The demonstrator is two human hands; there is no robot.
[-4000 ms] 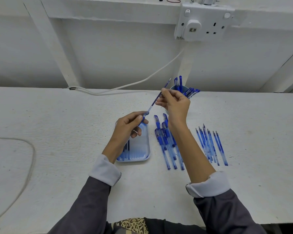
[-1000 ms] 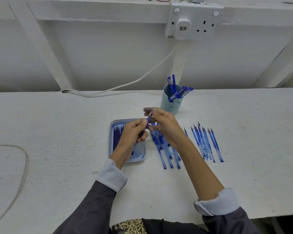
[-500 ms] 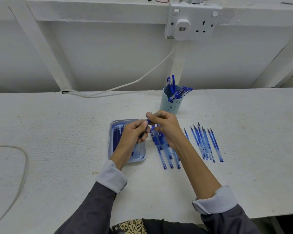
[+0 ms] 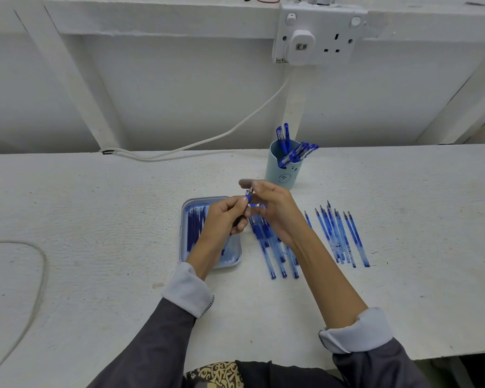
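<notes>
The left hand (image 4: 224,218) curls round a blue pen (image 4: 248,195) and holds it up over the table (image 4: 95,219), just above the tray (image 4: 231,259). The right hand (image 4: 276,211) pinches the pen's tip end. The pen looks light, thin and stiff. Its smooth plastic may slip. It is best held by the middle, not the tiny tip.

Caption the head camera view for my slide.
Left hand grips a blue pen; right hand pinches its tip, near the tray.
</notes>
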